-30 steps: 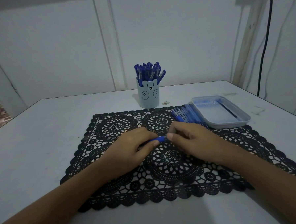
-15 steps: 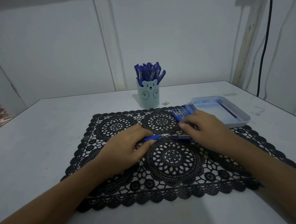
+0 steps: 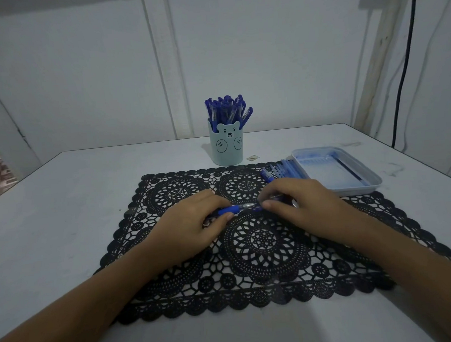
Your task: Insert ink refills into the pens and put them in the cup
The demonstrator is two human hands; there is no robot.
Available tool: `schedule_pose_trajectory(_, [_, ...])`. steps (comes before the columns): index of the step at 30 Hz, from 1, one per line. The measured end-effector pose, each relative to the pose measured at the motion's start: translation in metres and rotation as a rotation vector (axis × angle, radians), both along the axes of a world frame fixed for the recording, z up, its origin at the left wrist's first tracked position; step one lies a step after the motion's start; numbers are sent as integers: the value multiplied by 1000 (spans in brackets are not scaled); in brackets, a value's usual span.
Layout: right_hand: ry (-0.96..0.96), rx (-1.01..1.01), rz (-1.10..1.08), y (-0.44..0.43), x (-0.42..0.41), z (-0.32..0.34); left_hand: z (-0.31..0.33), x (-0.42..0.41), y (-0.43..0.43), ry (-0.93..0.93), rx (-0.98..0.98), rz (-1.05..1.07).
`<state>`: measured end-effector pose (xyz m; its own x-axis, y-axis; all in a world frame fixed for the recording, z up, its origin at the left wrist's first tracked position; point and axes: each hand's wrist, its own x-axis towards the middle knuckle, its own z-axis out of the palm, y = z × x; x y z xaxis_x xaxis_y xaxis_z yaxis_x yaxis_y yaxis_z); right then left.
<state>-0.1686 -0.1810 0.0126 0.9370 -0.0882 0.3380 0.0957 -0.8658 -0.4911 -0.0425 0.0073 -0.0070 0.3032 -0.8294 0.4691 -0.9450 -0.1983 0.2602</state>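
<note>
Rightward no longer, the right hand (image 3: 302,203) has drawn back from the loose pens (image 3: 282,170) toward the left hand (image 3: 193,224). Between them the blue pen (image 3: 233,210) lies level, low over the black lace mat (image 3: 263,260). Left thumb and fingers curl round its grip, and right fingertips pinch its tip end. Beyond stand the bear cup (image 3: 226,150), full of pens, and the tray (image 3: 361,187) to the right.
</note>
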Motion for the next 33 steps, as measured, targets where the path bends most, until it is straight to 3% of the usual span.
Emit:
schedule_pose_trajectory(12, [-8,223,95,15,1,-6,-2,-12,-6,-37,-73,-60])
schedule_pose_trajectory(16, [-49,271,151,16,0,-7,3,-10,-8,111,-92,-123])
schedule_pose_trajectory(21, [-98,179,207,19,0,-7,9,-11,-8,303,-57,-168])
schedule_pose_trajectory(25, [-96,187,171,19,3,-9,4,-13,-10,255,-76,-114])
schedule_pose_trajectory(30, [-58,595,86,14,4,-5,2,-12,-13,110,-126,-39])
schedule_pose_trajectory(33, [-73,582,60,11,4,-7,4,-11,-11,-18,-90,28])
